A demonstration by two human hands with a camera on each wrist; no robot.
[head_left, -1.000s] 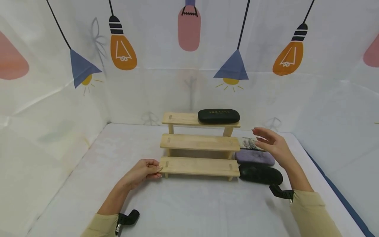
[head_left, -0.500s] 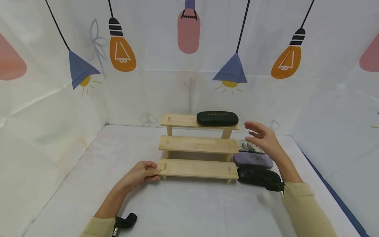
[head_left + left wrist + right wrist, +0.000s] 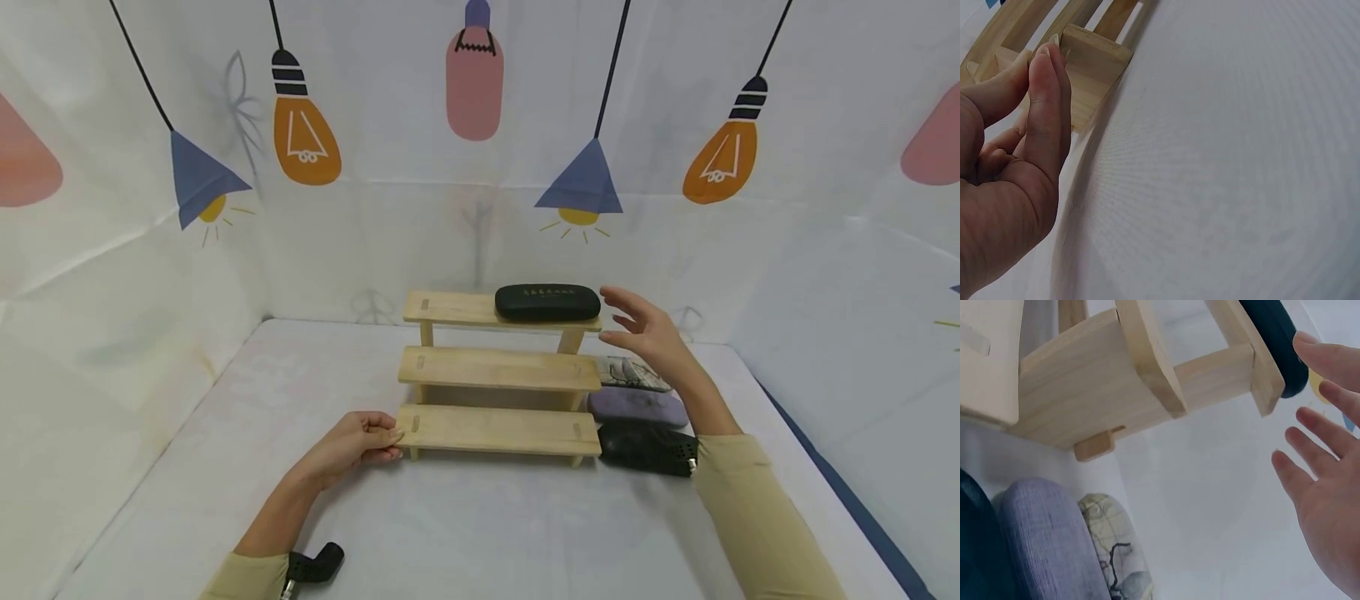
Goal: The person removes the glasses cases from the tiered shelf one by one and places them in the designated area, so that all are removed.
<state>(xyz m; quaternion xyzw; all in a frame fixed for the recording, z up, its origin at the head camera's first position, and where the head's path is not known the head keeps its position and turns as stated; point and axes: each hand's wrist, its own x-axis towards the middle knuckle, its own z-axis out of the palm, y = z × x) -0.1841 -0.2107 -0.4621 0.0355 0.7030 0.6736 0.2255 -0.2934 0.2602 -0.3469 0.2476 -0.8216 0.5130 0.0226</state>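
Observation:
A three-step wooden display rack (image 3: 498, 368) stands on the white table. At the left end of its lowest step, my left hand (image 3: 356, 446) pinches the board's edge between thumb and fingers; the left wrist view shows that hand (image 3: 1016, 169) too. A dark glasses case (image 3: 547, 302) with small gold lettering lies on the right part of the top step. My right hand (image 3: 651, 333) is beside the case's right end, its fingers spread and slightly bent. In the right wrist view the thumb overlaps the edge of the case (image 3: 1282, 353); whether it touches, I cannot tell.
Right of the rack several more cases lie in a row: a patterned one (image 3: 633, 373), a purple one (image 3: 637, 406) and a black one (image 3: 641, 447), partly hidden by the right wrist camera. A white curtain (image 3: 360, 233) printed with lamps hangs behind the table.
My right hand has moved left and away from me, from above the patterned case to the right end of the dark case. The left hand keeps its pinch on the rack.

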